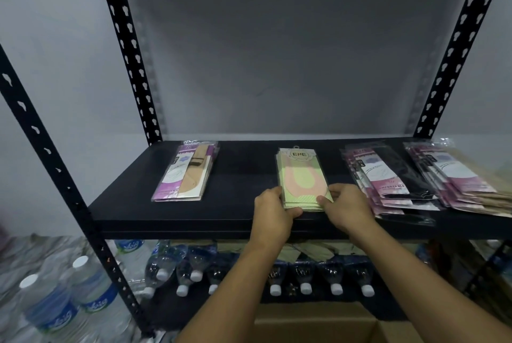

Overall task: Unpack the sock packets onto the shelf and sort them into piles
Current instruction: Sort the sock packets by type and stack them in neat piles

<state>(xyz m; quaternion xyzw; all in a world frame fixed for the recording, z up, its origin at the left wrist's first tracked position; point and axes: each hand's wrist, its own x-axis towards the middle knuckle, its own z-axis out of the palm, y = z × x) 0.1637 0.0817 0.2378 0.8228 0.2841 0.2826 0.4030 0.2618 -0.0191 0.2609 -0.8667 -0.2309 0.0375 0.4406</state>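
Observation:
A small stack of green sock packets (pixel 300 176) with a pink sock shape lies in the middle of the black shelf (pixel 235 176). My left hand (pixel 273 212) grips its near left corner and my right hand (pixel 346 209) grips its near right corner. To the left lies a pile of purple packets with beige socks (pixel 184 173). Right of the green stack sits a pile of purple packets with black socks (pixel 393 179). At the far right edge rests a further pile of purple packets with beige socks (pixel 460 179).
Black slotted uprights (pixel 130 52) frame the shelf, with a grey wall behind. Water bottles (pixel 277 273) lie on the level below and more bottles (pixel 69 295) stand at the lower left. An open cardboard box (pixel 318 323) sits under my arms.

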